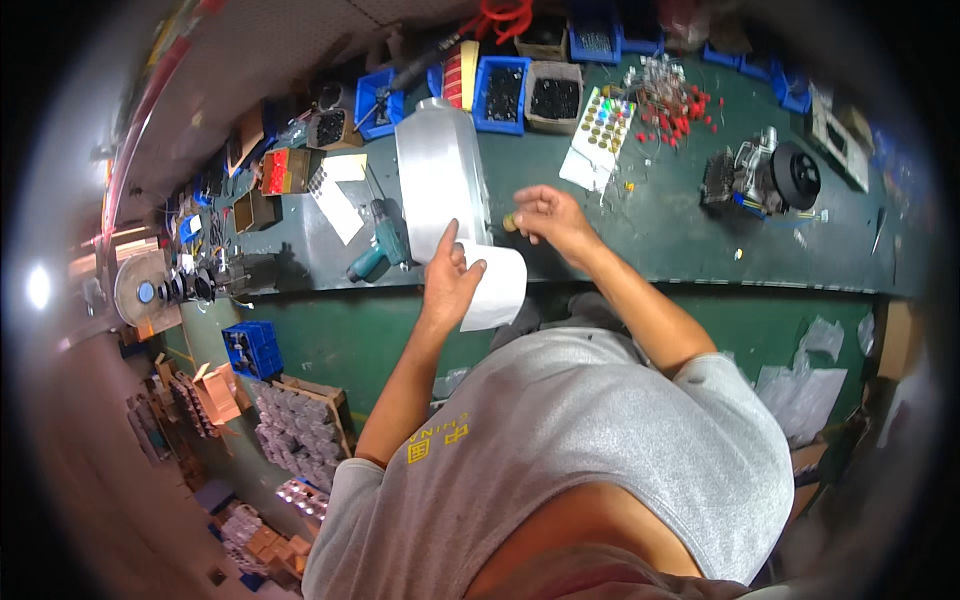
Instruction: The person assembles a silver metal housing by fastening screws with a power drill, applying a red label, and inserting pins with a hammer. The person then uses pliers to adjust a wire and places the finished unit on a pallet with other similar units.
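A silvery metal housing [432, 170] with a short neck at its far end lies across the near part of the bench. At its near end is my left hand [450, 285], its index finger stretched against the metal and the other fingers curled. A curved white sheet [498, 285] is held at this hand's thumb and overhangs the bench edge. Just right of the housing, my right hand [555, 222] pinches a small round gold-coloured sticker [510, 222]. Farther right lies a white sheet of similar round gold stickers [605, 125].
A teal power drill [380, 243] lies left of the housing. Blue bins [500, 95] of black parts line the back. Red-tipped wired parts [672, 105] are heaped beyond the sticker sheet. A machine with a black wheel [795, 176] stands at the right. Boxes [215, 390] sit below left.
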### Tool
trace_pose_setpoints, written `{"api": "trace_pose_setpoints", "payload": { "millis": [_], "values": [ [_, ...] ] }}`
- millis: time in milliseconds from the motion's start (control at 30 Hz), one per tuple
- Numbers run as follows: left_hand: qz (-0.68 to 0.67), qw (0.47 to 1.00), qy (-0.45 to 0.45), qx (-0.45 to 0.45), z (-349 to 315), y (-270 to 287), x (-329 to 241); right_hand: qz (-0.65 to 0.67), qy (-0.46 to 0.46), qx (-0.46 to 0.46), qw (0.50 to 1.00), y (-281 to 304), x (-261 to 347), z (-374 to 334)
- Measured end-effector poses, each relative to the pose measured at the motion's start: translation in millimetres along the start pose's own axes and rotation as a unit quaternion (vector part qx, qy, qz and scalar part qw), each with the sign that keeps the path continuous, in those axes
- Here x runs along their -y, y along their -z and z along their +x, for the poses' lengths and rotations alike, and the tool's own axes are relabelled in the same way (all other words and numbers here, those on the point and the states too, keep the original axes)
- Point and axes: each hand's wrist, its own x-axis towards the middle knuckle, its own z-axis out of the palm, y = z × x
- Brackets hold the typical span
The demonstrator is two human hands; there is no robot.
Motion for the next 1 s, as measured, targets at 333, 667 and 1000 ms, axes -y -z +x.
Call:
{"api": "trace_pose_setpoints", "payload": {
  "millis": [333,667,1000],
  "values": [
    [-0.102,0.991,-0.053,0.070,28.6,-41.8,-60.8,-0.297,0.145,-0.076,0.941,12.0,23.4,-14.6],
    [-0.116,0.980,-0.076,0.140,29.8,-37.7,-65.7,-0.312,0.088,-0.002,0.946,29.6,56.4,-11.6],
    [-0.088,0.990,-0.105,-0.028,76.1,59.1,6.2,-0.598,0.197,-0.270,0.729,155.5,-36.9,44.5]
  ]
}}
